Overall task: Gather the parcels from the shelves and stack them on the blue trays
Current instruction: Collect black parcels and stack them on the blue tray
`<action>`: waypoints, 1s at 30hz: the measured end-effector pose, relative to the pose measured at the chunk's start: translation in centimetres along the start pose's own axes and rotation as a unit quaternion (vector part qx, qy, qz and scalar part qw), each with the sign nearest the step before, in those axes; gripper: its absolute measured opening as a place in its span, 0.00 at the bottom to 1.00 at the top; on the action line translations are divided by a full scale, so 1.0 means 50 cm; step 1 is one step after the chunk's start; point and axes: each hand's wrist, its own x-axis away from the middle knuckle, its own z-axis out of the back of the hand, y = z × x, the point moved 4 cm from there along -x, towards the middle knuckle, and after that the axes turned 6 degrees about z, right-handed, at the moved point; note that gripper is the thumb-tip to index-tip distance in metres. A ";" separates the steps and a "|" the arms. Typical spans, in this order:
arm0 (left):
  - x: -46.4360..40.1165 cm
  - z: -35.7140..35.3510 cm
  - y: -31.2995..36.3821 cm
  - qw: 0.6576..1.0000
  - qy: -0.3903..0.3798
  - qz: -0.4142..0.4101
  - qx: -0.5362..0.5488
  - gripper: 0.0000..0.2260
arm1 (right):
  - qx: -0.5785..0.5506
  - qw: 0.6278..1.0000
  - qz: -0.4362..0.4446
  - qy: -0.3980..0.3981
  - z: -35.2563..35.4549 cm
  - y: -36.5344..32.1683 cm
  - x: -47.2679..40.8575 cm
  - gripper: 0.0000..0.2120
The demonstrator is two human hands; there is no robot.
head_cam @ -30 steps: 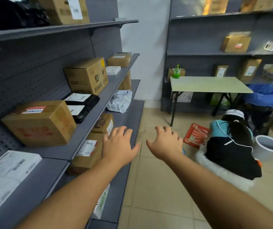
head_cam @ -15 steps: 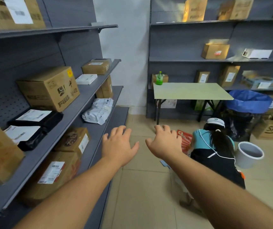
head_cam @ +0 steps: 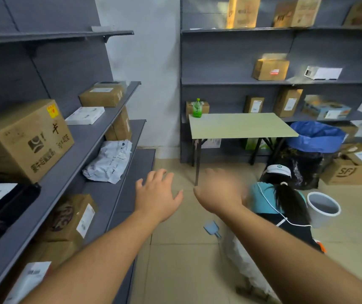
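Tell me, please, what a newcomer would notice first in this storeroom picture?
Two bare hands, left hand and right hand, reach forward, open and empty, over the tiled floor. Brown cardboard parcels line the grey metal shelves on the left, and a person in a teal shirt crouches near the pale green folding table.

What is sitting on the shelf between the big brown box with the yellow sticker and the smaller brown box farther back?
A flat white parcel lies between them, seen from the head camera.
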 end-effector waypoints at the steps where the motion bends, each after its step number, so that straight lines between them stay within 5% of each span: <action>1: -0.028 -0.003 -0.003 1.000 0.000 -0.006 0.000 0.27 | 0.000 1.000 -0.004 0.004 0.003 -0.003 -0.023 0.31; 16: -0.305 -0.061 -0.023 1.000 0.002 -0.004 -0.003 0.27 | 0.001 1.000 0.009 0.004 -0.011 -0.025 -0.319 0.32; 30: -0.451 -0.043 -0.154 0.977 0.039 0.204 -0.040 0.26 | 0.014 0.976 0.214 -0.041 -0.016 -0.200 -0.611 0.32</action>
